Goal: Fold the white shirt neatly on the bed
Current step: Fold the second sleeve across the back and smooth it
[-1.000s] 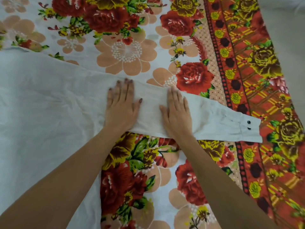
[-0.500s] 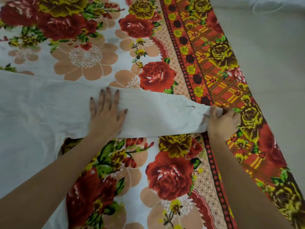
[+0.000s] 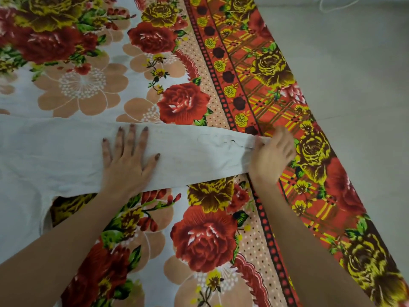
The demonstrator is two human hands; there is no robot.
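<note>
My left hand (image 3: 126,165) lies flat, fingers spread, on shirt (image 3: 66,151) sleeve; right hand (image 3: 271,156) fingers curl round the cuff end, on bed (image 3: 199,235).

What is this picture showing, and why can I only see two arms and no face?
The camera is worn on a person's head and looks down, so you see only their arms, as if through their eyes. There is one picture, taken from above the bed. The bed is covered with a bright flowered bedsheet with red roses and an orange border. On it lies a white cloth shirt, its long sleeve stretched out to the right. The left hand lies flat and open on the sleeve, pressing it down. The right hand is at the sleeve's end, with a grip on the cuff; it looks blurred. The grey floor shows beside the bed.
</note>
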